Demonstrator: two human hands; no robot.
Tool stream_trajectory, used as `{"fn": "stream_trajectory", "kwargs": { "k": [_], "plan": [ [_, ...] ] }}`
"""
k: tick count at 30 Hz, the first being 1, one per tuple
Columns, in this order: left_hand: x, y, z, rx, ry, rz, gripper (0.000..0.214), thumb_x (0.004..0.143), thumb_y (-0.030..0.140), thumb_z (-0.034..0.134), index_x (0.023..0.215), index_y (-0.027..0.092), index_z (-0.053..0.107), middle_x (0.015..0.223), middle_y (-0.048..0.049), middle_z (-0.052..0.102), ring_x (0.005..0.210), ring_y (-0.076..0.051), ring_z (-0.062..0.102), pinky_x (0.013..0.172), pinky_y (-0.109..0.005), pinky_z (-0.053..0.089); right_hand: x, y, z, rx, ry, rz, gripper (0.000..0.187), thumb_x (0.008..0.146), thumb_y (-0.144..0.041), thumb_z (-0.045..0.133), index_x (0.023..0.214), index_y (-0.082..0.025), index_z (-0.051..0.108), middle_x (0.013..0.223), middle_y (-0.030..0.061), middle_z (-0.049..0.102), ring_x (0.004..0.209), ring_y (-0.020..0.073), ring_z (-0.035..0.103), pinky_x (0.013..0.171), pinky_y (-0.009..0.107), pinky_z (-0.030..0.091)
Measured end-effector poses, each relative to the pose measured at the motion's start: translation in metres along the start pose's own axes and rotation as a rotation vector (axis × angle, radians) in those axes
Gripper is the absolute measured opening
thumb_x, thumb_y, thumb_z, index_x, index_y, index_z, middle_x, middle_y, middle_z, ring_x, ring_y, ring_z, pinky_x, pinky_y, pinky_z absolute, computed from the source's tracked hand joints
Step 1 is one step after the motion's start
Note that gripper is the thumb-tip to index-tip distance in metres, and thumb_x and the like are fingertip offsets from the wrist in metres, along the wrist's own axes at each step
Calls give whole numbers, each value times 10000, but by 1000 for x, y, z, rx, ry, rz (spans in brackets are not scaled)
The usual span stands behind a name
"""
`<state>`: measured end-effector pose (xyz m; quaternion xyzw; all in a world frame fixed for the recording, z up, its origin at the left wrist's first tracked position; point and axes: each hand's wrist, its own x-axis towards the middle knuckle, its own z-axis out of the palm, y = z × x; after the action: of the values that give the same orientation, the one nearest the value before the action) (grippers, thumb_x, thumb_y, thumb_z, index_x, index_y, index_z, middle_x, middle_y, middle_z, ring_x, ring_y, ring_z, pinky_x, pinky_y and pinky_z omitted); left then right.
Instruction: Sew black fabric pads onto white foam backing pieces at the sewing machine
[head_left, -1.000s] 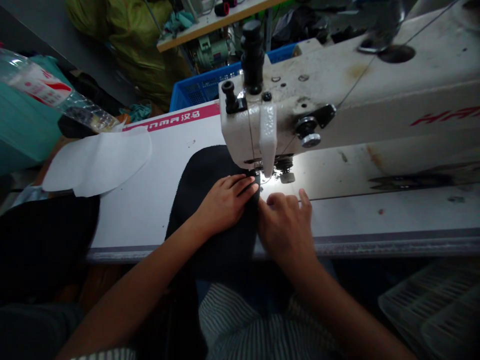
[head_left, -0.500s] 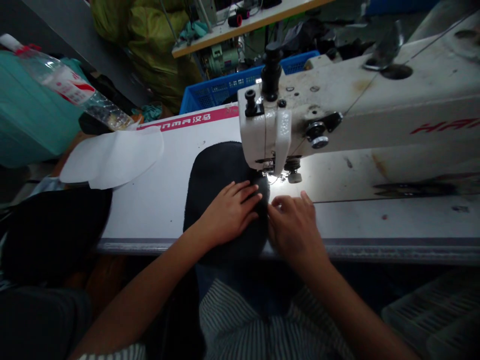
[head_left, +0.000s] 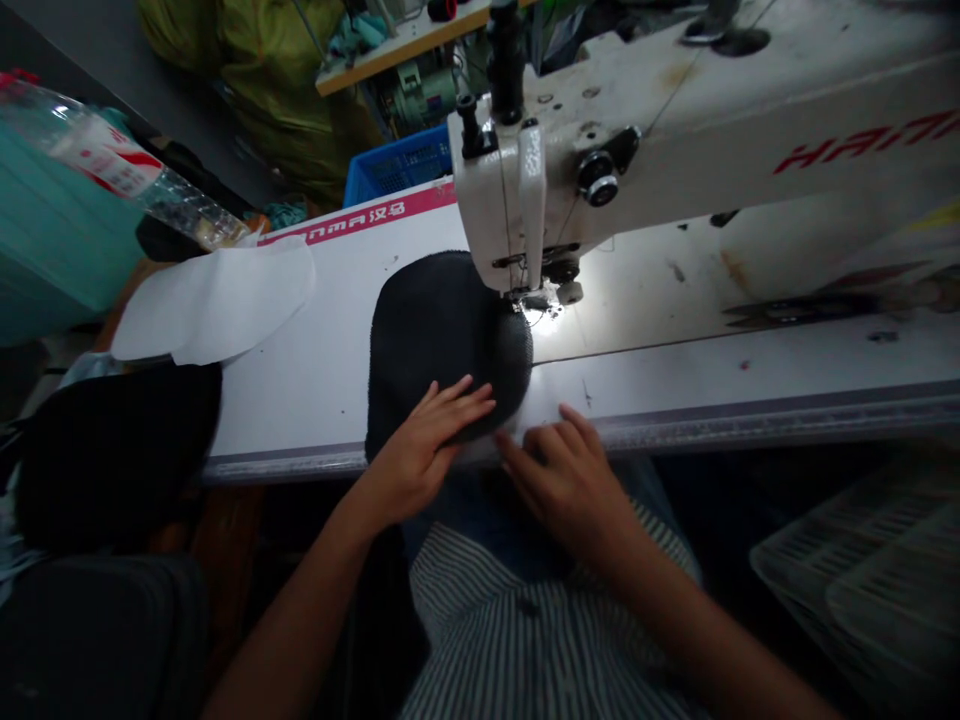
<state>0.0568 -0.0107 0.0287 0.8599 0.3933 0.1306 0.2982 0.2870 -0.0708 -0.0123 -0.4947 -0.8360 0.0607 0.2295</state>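
A black rounded fabric panel (head_left: 435, 330) lies on the white sewing table (head_left: 300, 400), its right part under the needle area of a sewing machine (head_left: 502, 210). My left hand (head_left: 427, 445) rests on the lower part of the panel, fingers stretched out and palm down. At the panel's lower right edge is my right hand (head_left: 566, 475), one digit reaching to that edge and the others loosely bent and apart. Contact between that fingertip and the edge is hard to make out. A lamp lights the spot by the presser foot (head_left: 532, 300).
White cut pieces (head_left: 217, 300) lie at the left, near a plastic bottle (head_left: 112, 160). More black panels (head_left: 120, 450) are stacked beside the table. Dark snips (head_left: 802, 310) lie under the machine arm. A blue crate (head_left: 397, 165) stands behind the table.
Both hands have slid toward me and slightly left along the panel. My right hand's digits have spread from the panel edge. The camera view has shifted.
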Motion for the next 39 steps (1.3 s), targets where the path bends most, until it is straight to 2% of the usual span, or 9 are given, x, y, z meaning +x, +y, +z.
{"fn": "stream_trajectory", "kwargs": {
  "k": [3, 6, 19, 24, 27, 30, 33, 36, 39],
  "plan": [
    [-5, 0, 7, 242, -69, 50, 632, 934, 15, 423, 1522, 236, 492, 1584, -71, 513, 1561, -259, 329, 1260, -705, 184, -1, -1, 0, -8, -1, 9, 198, 980, -223, 604, 1135, -211, 726, 872, 32, 615, 863, 209, 519, 1178, 499, 355],
    [-8, -3, 15, 376, -48, 54, 653, 911, 13, 443, 1533, 208, 483, 1586, -94, 507, 1568, -284, 308, 1250, -714, 187, -2, -1, 0, -5, -12, 11, 205, 974, -204, 606, 1144, -219, 721, 880, 27, 617, 868, 208, 516, 1198, 503, 332],
    [-4, 1, 29, 503, 0, 45, 604, 958, 69, 478, 1542, 223, 485, 1617, -79, 464, 1553, -324, 333, 1218, -645, 335, -1, 3, -5, 61, 10, 10, 161, 974, -170, 587, 1066, -202, 715, 870, 27, 631, 860, 199, 538, 1181, 507, 380],
    [-8, 3, 29, 536, 7, 46, 602, 967, 65, 466, 1551, 211, 472, 1624, -78, 454, 1546, -334, 346, 1206, -648, 356, 0, 8, -3, 126, 109, 81, 271, 994, -138, 549, 1235, -86, 662, 964, 85, 662, 926, 200, 575, 1108, 462, 478],
    [-6, 8, 22, 511, -15, 30, 533, 1007, 217, 542, 1537, 193, 487, 1621, -99, 458, 1530, -355, 369, 1196, -653, 371, 0, 6, 0, 38, 62, 91, 344, 965, -88, 551, 1294, -60, 647, 1003, 115, 649, 958, 232, 559, 1084, 486, 494],
    [11, 14, 12, 459, 0, 39, 494, 1026, 387, 567, 1465, 159, 556, 1552, -116, 549, 1466, -321, 469, 1184, -569, 429, 1, 3, 2, -16, 36, 80, 368, 944, -62, 550, 1298, -52, 653, 1009, 124, 640, 979, 250, 543, 1089, 489, 488],
    [48, 16, 8, 494, 20, 164, 428, 1053, 252, 499, 1466, 149, 543, 1569, -97, 534, 1488, -259, 444, 1235, -486, 382, 1, 3, 2, -43, 40, 69, 363, 941, -68, 553, 1288, -53, 661, 989, 123, 638, 971, 255, 538, 1069, 485, 498],
    [85, 10, 12, 578, -66, 304, 474, 1041, 147, 459, 1514, 142, 484, 1638, -100, 439, 1563, -254, 315, 1284, -488, 292, 2, 3, 1, -55, 54, 78, 338, 947, -81, 540, 1254, -57, 679, 973, 130, 638, 1004, 277, 540, 1023, 478, 519],
    [99, -2, 16, 602, -97, 242, 494, 1039, 116, 424, 1531, 138, 456, 1645, -108, 426, 1566, -260, 307, 1285, -492, 287, 2, 3, 2, -51, 75, 86, 343, 944, -62, 512, 1241, -61, 684, 968, 128, 641, 995, 274, 544, 998, 468, 524]
  ]
}}
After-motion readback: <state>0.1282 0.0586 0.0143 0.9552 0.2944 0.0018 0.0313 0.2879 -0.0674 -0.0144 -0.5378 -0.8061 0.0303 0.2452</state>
